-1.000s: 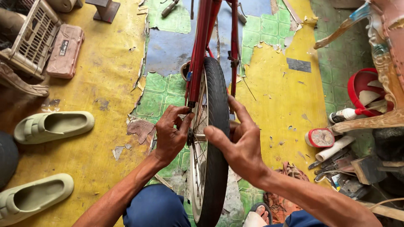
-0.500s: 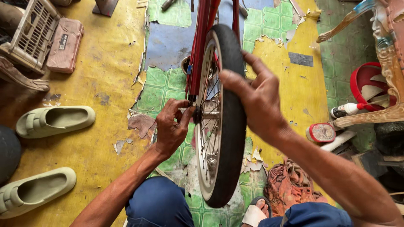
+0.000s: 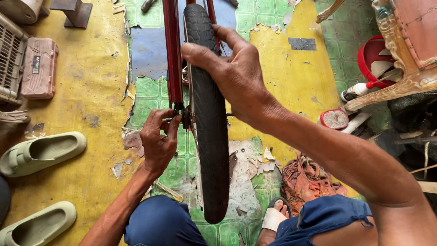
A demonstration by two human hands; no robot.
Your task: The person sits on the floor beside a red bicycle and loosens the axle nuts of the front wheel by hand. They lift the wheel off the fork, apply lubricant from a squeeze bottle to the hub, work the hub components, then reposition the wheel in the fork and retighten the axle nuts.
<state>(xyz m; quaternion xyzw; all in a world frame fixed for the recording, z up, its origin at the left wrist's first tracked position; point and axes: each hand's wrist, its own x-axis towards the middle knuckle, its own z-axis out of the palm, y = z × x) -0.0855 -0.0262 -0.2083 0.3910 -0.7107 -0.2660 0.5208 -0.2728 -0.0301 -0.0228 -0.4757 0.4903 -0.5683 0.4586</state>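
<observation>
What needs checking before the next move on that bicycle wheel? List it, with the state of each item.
1. Right hand steadies the wheel: ok, it grips the top of the black tyre.
2. Left hand is at the axle: ok, its fingertips pinch the fitting at the foot of the red fork leg.
3. Axle nut tight or loose: cannot tell, the fingers hide it.
4. Wheel sits straight between the fork legs: cannot tell, the far leg is mostly behind the tyre.
5. Tool within reach: cannot tell, neither hand holds one and none shows clearly nearby.
6. Floor underfoot: not ok, the covering is torn and flaking below the wheel, with an orange rag by the foot.
</observation>
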